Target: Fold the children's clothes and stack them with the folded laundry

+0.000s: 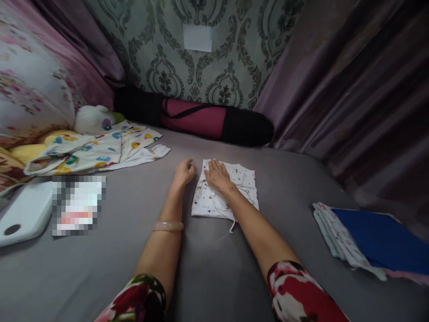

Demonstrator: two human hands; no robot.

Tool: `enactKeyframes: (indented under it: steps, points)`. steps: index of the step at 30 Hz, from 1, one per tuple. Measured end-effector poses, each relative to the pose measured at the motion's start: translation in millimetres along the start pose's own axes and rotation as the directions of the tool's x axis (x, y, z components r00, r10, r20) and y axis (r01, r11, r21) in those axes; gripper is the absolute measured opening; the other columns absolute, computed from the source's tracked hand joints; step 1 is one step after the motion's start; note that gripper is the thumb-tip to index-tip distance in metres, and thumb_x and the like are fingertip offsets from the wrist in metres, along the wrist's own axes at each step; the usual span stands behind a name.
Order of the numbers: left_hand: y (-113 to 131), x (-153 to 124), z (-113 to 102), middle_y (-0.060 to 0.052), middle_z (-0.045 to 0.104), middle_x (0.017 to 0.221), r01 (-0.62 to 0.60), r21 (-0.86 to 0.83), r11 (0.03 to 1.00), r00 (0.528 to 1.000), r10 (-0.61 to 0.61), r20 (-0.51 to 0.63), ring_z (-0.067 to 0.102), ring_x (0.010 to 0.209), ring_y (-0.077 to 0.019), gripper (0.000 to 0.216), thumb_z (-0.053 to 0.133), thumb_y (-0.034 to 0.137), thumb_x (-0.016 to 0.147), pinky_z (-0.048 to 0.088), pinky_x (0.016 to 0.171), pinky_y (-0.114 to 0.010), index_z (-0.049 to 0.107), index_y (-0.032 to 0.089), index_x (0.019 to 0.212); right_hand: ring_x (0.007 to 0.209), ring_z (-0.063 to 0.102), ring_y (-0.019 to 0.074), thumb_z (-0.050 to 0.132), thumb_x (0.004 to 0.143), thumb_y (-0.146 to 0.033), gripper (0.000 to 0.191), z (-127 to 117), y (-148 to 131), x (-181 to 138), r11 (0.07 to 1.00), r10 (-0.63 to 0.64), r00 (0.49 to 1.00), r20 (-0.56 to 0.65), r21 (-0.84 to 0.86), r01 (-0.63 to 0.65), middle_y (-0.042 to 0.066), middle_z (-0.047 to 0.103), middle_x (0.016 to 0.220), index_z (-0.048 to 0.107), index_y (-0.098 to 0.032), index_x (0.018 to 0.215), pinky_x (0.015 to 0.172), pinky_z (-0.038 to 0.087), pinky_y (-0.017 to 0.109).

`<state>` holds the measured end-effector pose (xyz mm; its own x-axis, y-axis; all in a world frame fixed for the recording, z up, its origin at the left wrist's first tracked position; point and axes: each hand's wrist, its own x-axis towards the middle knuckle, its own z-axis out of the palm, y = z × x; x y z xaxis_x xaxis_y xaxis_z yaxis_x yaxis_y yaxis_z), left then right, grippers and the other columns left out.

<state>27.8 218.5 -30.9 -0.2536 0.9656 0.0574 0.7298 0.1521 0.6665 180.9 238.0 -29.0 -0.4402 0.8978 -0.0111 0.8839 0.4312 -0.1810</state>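
A white garment (246, 179) with a small dark print lies folded into a rough square on the grey bed sheet (214, 264). My right hand (217, 175) rests palm down across its upper left part, fingers stretched out and pressed flat. White strings (231, 227) trail from the garment past its near edge. Just left of the garment, apart from it, my left hand (185, 173) is by the sheet with fingers loosely bent and holding nothing. A pale bangle (168, 226) circles my left forearm.
Folded clothes with a blue piece (385, 239) on top are stacked at the right. Left lie a spread patterned garment (97, 150), a white plush toy (92, 118) and a white flat object (28, 212) beside a blurred item. A long black-and-maroon bag (197, 118) lies along the wall.
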Motion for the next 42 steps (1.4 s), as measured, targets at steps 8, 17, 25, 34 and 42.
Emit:
enactKeyframes:
  steps: [8,17,25,34,42]
  points:
    - [-1,1,5,-0.014,0.067,0.121,0.006,0.037,0.999,1.0,-0.006,0.007,0.062,0.114,-0.0242,0.044,0.043,0.024,0.089,0.045,0.1,-0.034,0.061,0.013,0.127,0.146,0.018,0.0245,0.024,0.1,-0.039,0.061,2,-1,20,0.999,0.028,1.0,0.014,0.038,-0.029,0.015,0.024,0.158,0.03,-0.003,0.149,0.118,0.01,0.042]
    - [1,0,0,-0.017,0.063,0.128,-0.002,0.021,1.0,1.0,0.002,0.001,0.057,0.122,-0.0247,0.046,0.037,0.015,0.089,0.041,0.105,-0.035,0.061,0.007,0.127,0.146,0.018,0.0253,0.025,0.099,-0.04,0.062,23,-24,21,0.998,0.014,0.994,-0.105,0.064,-0.007,0.017,0.027,0.157,0.029,-0.001,0.148,0.118,0.009,0.041]
    - [21,-5,5,-0.013,0.064,0.128,-0.096,-0.022,0.995,0.995,0.097,0.034,0.058,0.12,-0.0224,0.045,0.039,0.014,0.087,0.041,0.104,-0.031,0.06,0.01,0.127,0.147,0.013,0.0202,0.021,0.1,-0.036,0.059,-3,-13,1,0.989,-0.002,0.996,-0.094,0.145,0.015,0.011,0.021,0.159,0.026,-0.006,0.151,0.119,0.01,0.036]
    - [39,-20,51,-0.017,0.048,0.143,-0.399,0.163,0.902,0.907,0.362,0.216,0.04,0.136,-0.0265,0.048,0.035,0.035,0.097,0.03,0.113,-0.042,0.046,0.011,0.137,0.147,0.012,0.0244,0.026,0.1,-0.038,0.061,2,57,-88,0.976,0.216,0.967,-0.133,0.024,-0.215,0.014,0.02,0.159,0.028,-0.004,0.15,0.119,0.004,0.042]
    - [34,-34,54,-0.021,0.033,0.153,-0.466,0.348,0.814,0.885,0.427,0.187,0.024,0.144,-0.0298,0.06,0.025,0.041,0.099,0.017,0.118,-0.044,0.035,0.003,0.144,0.148,0.009,0.0211,0.023,0.1,-0.038,0.061,-11,68,-102,0.975,0.159,0.987,-0.033,0.165,-0.151,0.012,0.013,0.161,0.022,-0.007,0.152,0.119,0.008,0.037]
